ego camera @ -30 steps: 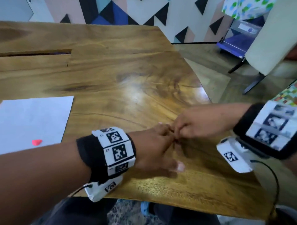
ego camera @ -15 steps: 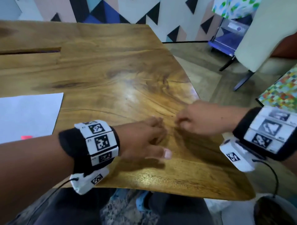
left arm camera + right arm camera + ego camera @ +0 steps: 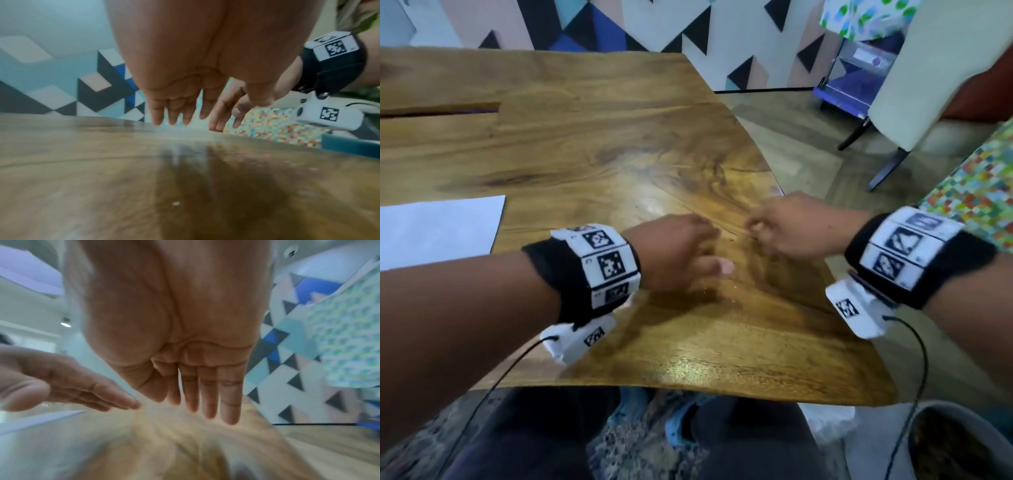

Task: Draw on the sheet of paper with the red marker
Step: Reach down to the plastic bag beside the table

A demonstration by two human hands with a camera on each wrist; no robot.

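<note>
A white sheet of paper (image 3: pixel 438 233) lies on the wooden table (image 3: pixel 619 154) at the left edge of the head view. No red marker shows in any view. My left hand (image 3: pixel 702 240) hovers low over the table's right part, fingers straight and empty in the left wrist view (image 3: pixel 174 116). My right hand (image 3: pixel 753 228) faces it a short gap away, and it too holds nothing; its fingers (image 3: pixel 207 402) point straight down at the wood. My left forearm covers the paper's near corner.
The table's right edge and front edge run close to both hands. A narrow slot (image 3: pixel 441 111) cuts the tabletop at far left. Off the table stand a pale chair (image 3: pixel 928 85), a blue cart (image 3: pixel 859 75), a colourful mosaic surface (image 3: pixel 979 192) and a bucket (image 3: pixel 955 445).
The two hands met fingertip to fingertip a second ago and have since drawn apart. The red spot seen on the paper's near corner has slipped out of sight behind my left forearm.
</note>
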